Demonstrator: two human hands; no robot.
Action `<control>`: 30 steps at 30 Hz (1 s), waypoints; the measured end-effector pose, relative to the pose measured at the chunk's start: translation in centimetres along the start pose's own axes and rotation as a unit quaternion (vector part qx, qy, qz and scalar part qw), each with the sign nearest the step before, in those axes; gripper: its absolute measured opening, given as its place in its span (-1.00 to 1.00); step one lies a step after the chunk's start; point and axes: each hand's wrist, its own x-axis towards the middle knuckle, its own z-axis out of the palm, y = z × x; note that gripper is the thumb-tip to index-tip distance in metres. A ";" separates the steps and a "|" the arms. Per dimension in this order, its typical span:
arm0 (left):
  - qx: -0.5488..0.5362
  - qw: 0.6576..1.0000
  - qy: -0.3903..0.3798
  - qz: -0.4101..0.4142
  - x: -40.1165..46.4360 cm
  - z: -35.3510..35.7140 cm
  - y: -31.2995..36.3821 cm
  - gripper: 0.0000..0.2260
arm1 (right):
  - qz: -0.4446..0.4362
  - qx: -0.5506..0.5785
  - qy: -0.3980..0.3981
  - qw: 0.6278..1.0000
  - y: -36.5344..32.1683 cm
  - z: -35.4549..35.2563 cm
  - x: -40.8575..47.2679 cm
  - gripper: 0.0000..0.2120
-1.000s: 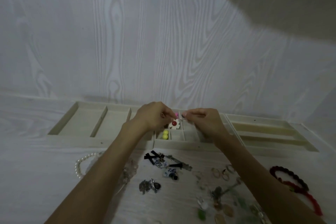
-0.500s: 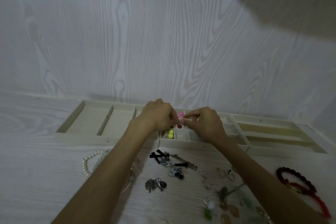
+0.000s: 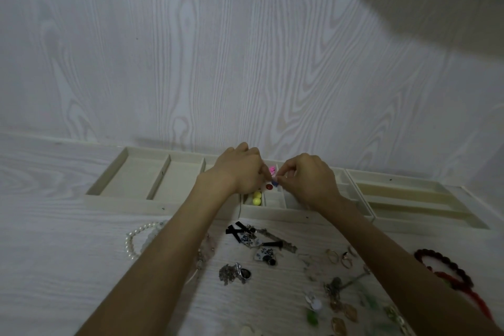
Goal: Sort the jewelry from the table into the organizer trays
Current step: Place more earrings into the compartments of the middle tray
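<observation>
Surfaces before you: pale wood grain, matt trays, glossy beads.

Your bench (image 3: pixel 54 254) shows whitewashed wood grain with a matt finish; the organizer trays (image 3: pixel 141 185) look matt, cloth-lined. The yellow beads (image 3: pixel 256 198) and pearl strand (image 3: pixel 136 240) are smooth and glossy; the rings (image 3: pixel 339 258) look like polished metal.

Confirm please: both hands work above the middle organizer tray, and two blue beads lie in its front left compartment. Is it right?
Not quite. The head view shows the beads are yellow, not blue. The rest holds: the left hand and right hand work above the middle organizer tray, beads in its front left compartment.
</observation>
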 end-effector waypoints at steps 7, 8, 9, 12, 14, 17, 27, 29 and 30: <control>0.024 0.999 -0.028 -0.004 0.2 0.5 0.1 -0.67 | 0.013 -0.015 -0.010 1.000 -0.3 0.3 0.1 -0.89; 0.025 0.999 -0.024 -0.003 0.3 0.5 0.0 -0.67 | 0.015 -0.013 -0.012 1.000 -0.3 0.3 0.1 -0.90; 0.023 1.000 -0.020 -0.003 0.3 0.5 -0.1 -0.67 | 0.018 -0.008 -0.014 1.000 -0.3 0.2 0.1 -0.90; 0.014 1.000 -0.015 -0.002 0.3 0.6 -0.1 -0.68 | 0.028 0.022 -0.016 0.999 -0.1 0.2 0.0 -0.87; -0.001 1.000 -0.011 -0.003 0.3 0.3 -0.3 -0.69 | 0.027 0.044 -0.015 0.999 0.0 -0.2 -0.3 -0.85; -0.052 0.999 0.018 0.000 -0.2 -0.5 -0.9 -0.69 | 0.027 0.081 -0.025 0.996 0.2 -1.4 -1.2 -0.85; -0.189 0.972 0.134 -0.043 -9.9 0.1 -0.4 -0.84 | -0.013 0.217 -0.073 0.973 -1.5 -3.6 -8.7 -0.89; -0.230 0.959 0.160 -0.049 -11.9 1.0 0.2 -0.88 | -0.023 0.239 -0.105 0.965 -2.3 -3.7 -10.5 -0.90; -0.248 0.953 0.169 -0.050 -12.6 1.4 0.5 -0.88 | -0.037 0.240 -0.135 0.961 -2.5 -3.8 -11.2 -0.90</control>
